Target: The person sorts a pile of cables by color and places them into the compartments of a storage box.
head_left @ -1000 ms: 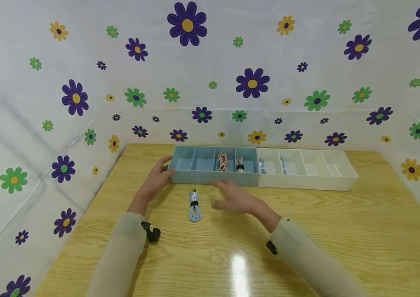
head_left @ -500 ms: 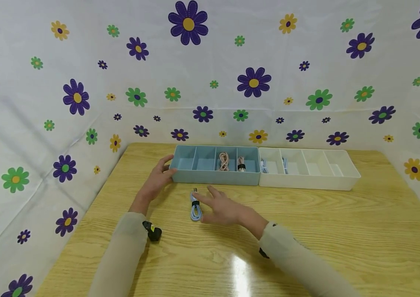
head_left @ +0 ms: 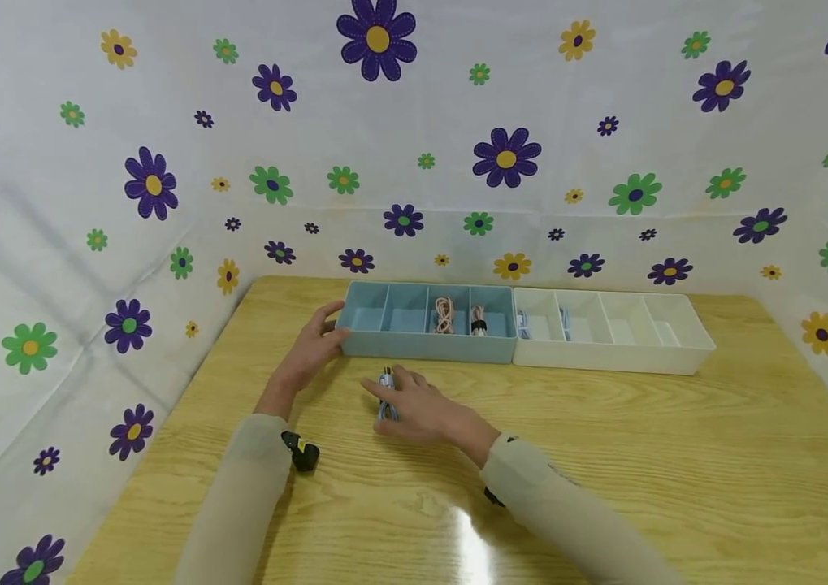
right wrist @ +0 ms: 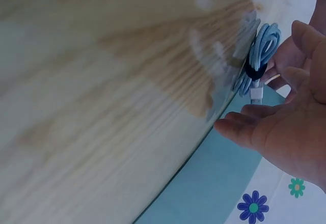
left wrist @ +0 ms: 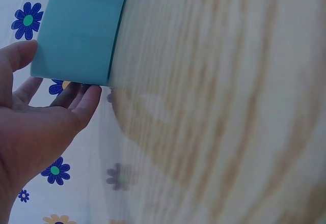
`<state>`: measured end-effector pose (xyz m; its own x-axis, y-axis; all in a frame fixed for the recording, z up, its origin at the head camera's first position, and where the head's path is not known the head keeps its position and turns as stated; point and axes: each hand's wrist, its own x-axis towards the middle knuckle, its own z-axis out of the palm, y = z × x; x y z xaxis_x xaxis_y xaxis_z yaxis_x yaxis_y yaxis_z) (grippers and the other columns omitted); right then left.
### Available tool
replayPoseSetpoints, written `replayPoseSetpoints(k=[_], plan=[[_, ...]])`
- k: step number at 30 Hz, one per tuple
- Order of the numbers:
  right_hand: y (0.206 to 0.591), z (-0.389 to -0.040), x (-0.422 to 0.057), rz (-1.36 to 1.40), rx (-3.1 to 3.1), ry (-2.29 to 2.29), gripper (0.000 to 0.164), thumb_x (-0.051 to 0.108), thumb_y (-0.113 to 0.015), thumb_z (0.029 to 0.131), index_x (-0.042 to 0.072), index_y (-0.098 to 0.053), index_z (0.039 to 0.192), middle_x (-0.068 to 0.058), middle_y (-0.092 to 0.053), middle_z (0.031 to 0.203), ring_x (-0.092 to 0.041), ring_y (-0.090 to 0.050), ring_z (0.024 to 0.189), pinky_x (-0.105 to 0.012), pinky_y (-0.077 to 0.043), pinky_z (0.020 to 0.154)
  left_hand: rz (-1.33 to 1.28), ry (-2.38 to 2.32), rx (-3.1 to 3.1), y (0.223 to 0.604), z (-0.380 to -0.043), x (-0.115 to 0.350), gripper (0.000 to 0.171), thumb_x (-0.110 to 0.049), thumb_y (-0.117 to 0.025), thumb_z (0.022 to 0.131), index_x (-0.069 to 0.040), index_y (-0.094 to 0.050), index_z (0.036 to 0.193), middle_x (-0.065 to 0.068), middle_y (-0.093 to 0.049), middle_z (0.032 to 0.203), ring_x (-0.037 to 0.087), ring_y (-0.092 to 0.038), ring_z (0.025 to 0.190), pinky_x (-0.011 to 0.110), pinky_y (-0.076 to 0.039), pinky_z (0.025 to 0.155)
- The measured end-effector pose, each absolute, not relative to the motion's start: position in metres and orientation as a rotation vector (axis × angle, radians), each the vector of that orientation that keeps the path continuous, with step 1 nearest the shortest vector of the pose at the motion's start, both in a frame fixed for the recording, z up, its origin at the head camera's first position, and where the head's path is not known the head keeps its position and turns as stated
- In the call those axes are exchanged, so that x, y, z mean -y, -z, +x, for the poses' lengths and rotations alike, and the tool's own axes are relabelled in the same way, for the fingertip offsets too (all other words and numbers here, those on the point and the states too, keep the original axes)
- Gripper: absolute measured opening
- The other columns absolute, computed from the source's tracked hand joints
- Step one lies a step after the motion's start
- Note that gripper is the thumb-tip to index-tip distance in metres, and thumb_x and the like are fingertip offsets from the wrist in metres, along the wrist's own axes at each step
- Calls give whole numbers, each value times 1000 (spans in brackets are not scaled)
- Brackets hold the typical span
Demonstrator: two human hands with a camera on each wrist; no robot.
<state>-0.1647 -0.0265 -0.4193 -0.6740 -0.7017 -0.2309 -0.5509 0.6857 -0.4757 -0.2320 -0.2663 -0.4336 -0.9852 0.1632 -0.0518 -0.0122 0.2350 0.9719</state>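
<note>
My left hand [head_left: 309,348] rests against the left end of a blue divided box [head_left: 421,348]. Its thumb is up at the rim and the other fingers lie lower along the end wall, as the left wrist view [left wrist: 43,132] shows. On the wooden table in front of that box lies a coiled light-blue charging cable [right wrist: 264,46], tied with a black strap, its plug toward the box. My right hand [head_left: 417,408] hovers over this cable with fingers spread, partly covering it in the head view. In the right wrist view the fingers are apart beside the coil.
A white divided box [head_left: 604,357] adjoins the blue one on its right. Pink cables [head_left: 444,315] lie in two blue compartments, and light-blue cables [head_left: 523,325] in two white ones. Behind the wooden table [head_left: 640,455] hangs a flowered white cloth [head_left: 428,106].
My right hand has moved left and nearer me, from the blue box's front to over the cable on the table. The left hand stays at the box's end.
</note>
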Motion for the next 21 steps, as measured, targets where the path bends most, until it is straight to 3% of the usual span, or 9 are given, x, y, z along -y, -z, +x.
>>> replayPoseSetpoints(k=[9,15,21], plan=[[422,-166,38,-939,-2552,484,65,37,-52,103,36,-20,159,-19,-12,164,-44,-24,146,-58,-32,112,134,-1818,-2394,438,-234,269,60,-21,-47,106,-15,-18,159,28,-21,158,44,-29,143,56,-34,111],[420,-167,39,-973,-2602,440,62,17,-58,100,31,-33,156,-18,-29,158,-42,-38,137,-55,-42,104,147,-1826,-2386,435,-232,267,60,-18,-46,106,-12,-17,159,29,-21,157,46,-29,142,57,-35,110],[415,-171,44,-986,-2622,373,61,-2,-56,97,27,-44,150,-13,-45,146,-35,-47,129,-49,-49,96,135,-1817,-2392,434,-232,267,61,-18,-46,106,-12,-17,159,29,-19,158,46,-28,143,56,-34,111]])
